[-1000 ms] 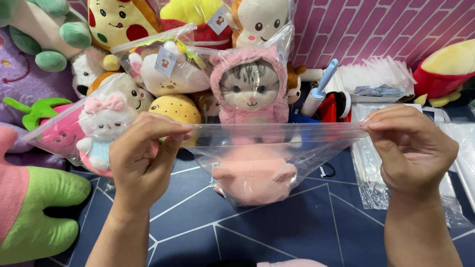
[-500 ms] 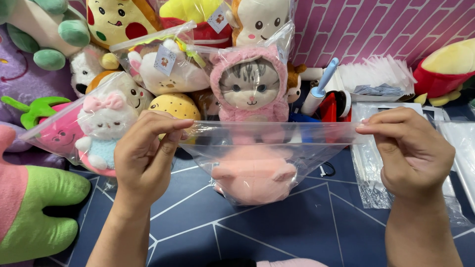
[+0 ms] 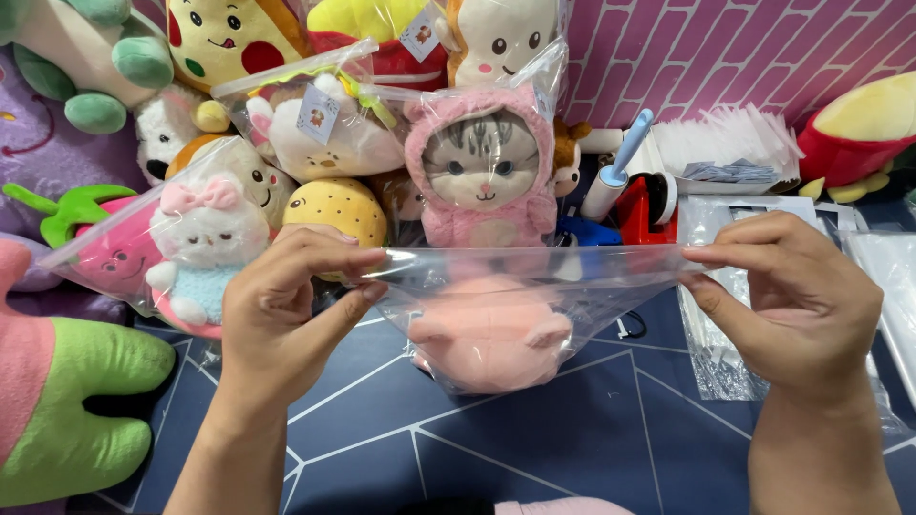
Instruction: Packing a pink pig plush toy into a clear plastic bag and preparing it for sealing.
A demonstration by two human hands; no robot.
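Note:
A clear plastic bag [image 3: 611, 286] is stretched level between both my hands above the dark blue tabletop. Inside it sits a pink plush toy [image 3: 491, 332], resting at the bag's bottom. My left hand [image 3: 286, 310] pinches the bag's top strip at its left end between thumb and fingers. My right hand [image 3: 797, 300] pinches the same strip at its right end. The top edge looks pressed flat along its length.
Bagged plush toys crowd the back: a pink-hooded cat [image 3: 482, 172], a white one with a pink bow [image 3: 205, 243], a yellow round one [image 3: 334, 210]. A green and pink plush [image 3: 67, 401] lies at left. A stack of clear bags [image 3: 725, 153] and a red tape dispenser [image 3: 644, 205] sit at right.
My hands have slid slightly further apart along the bag's top strip. The bag and pink plush stay in about the same place.

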